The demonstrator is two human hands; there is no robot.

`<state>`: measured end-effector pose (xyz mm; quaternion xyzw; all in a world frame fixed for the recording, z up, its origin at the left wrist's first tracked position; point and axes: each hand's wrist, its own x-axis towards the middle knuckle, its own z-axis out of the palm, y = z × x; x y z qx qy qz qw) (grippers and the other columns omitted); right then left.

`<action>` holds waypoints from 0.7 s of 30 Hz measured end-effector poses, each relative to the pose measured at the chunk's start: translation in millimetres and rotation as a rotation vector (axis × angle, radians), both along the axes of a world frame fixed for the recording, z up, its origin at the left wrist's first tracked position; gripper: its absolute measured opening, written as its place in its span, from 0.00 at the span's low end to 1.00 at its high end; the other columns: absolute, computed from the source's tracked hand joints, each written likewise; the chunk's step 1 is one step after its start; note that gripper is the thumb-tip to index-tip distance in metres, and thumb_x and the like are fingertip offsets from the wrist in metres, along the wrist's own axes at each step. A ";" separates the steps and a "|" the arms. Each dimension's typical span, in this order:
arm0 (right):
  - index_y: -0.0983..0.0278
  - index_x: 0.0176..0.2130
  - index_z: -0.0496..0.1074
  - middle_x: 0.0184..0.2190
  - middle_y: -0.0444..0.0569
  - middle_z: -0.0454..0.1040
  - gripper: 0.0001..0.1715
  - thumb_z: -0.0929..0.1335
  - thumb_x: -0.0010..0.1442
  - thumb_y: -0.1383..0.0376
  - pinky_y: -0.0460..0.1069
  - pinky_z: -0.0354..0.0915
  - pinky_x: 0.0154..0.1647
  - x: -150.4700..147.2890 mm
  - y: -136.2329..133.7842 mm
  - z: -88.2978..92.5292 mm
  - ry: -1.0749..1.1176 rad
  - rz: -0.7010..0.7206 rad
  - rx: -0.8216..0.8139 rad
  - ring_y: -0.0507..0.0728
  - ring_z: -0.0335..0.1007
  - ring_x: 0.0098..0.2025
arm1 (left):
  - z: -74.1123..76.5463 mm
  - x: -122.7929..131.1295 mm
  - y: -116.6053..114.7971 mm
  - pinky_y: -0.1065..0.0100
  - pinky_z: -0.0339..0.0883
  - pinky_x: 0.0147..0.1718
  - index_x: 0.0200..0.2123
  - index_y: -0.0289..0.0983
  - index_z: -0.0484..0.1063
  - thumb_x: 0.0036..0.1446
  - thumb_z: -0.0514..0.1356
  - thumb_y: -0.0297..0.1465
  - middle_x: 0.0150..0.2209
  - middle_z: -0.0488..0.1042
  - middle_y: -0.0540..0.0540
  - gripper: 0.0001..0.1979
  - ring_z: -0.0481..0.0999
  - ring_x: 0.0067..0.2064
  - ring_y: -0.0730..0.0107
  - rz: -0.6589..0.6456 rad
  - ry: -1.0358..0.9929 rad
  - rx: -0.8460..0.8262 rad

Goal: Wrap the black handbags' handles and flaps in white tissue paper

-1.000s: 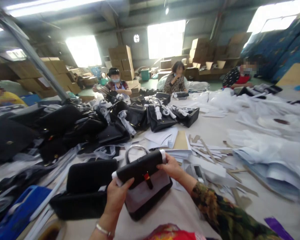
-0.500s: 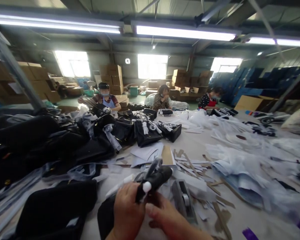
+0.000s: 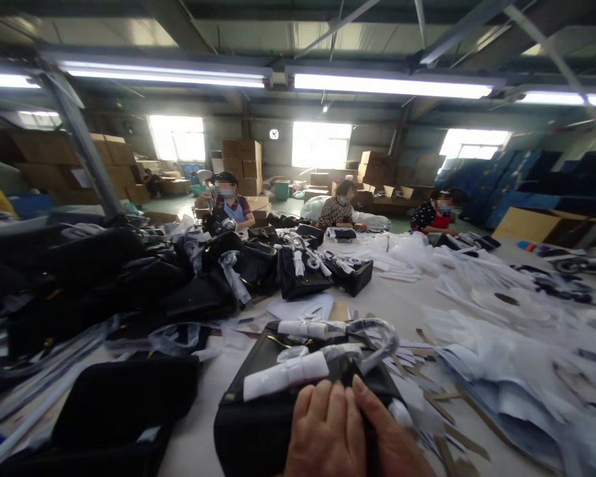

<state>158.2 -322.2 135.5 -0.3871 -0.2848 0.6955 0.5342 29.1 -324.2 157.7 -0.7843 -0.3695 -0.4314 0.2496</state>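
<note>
A black handbag (image 3: 258,424) sits on the table right in front of me. White foam wrap (image 3: 287,375) and see-through plastic cover its handles (image 3: 385,344), which lie over its top. My left hand (image 3: 325,427) is closed on the bag's near upper edge, fingers pressed together and knuckles up. Beside it, touching, my right hand (image 3: 395,430) grips the same edge, its thumb laid along the top. The undersides of both hands and the fingertips are hidden.
Another black bag (image 3: 114,411) lies at the left front. Black handbags with wrapped handles (image 3: 302,271) pile up behind and leftward. Cardboard strips (image 3: 457,437), white sheets (image 3: 501,384) and a tape roll (image 3: 506,300) cover the right. Several people (image 3: 335,209) sit across the table.
The handbag has turned and now rests with its wrapped handles facing up. Both hands have moved right and down to its near edge. My view has tilted up slightly.
</note>
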 end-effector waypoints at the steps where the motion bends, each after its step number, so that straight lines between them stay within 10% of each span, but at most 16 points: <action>1: 0.42 0.31 0.79 0.32 0.36 0.80 0.11 0.76 0.42 0.51 0.55 0.78 0.26 7.7 -0.4 0.1 -0.009 -0.018 -0.010 0.64 0.79 0.41 | 0.7 3.0 -0.7 0.58 0.64 0.42 0.43 0.33 0.74 0.61 0.51 0.23 0.37 0.78 0.38 0.12 0.77 0.39 0.56 -0.018 0.016 0.025; 7: 0.56 0.32 0.79 0.32 0.45 0.81 0.11 0.76 0.47 0.56 0.53 0.78 0.40 23.7 11.0 15.8 0.026 -0.182 -0.050 0.61 0.78 0.39 | 17.0 26.5 10.3 0.53 0.66 0.47 0.43 0.29 0.75 0.59 0.51 0.24 0.41 0.79 0.34 0.14 0.78 0.42 0.52 -0.090 0.082 0.027; 13: 0.61 0.31 0.75 0.28 0.46 0.79 0.08 0.74 0.50 0.60 0.51 0.76 0.29 47.3 60.7 47.6 0.097 -0.368 -0.137 0.58 0.76 0.30 | 28.3 15.3 23.0 0.55 0.57 0.64 0.42 0.45 0.76 0.62 0.58 0.30 0.42 0.81 0.49 0.08 0.76 0.52 0.65 -0.354 -0.029 0.093; 17: 0.59 0.36 0.72 0.32 0.44 0.79 0.08 0.70 0.53 0.68 0.52 0.76 0.31 93.4 129.2 55.8 0.063 -0.560 0.123 0.57 0.77 0.34 | 6.0 -35.7 38.3 0.58 0.63 0.61 0.41 0.47 0.76 0.61 0.59 0.29 0.38 0.81 0.50 0.08 0.78 0.50 0.66 -0.348 -0.066 0.016; 21: 0.60 0.39 0.70 0.34 0.43 0.78 0.10 0.67 0.55 0.71 0.55 0.77 0.36 133.4 220.1 65.9 0.082 -0.655 0.231 0.57 0.76 0.38 | -47.7 -96.8 63.6 0.58 0.72 0.53 0.40 0.41 0.77 0.54 0.60 0.25 0.45 0.80 0.42 0.11 0.77 0.53 0.57 -0.163 0.063 -0.214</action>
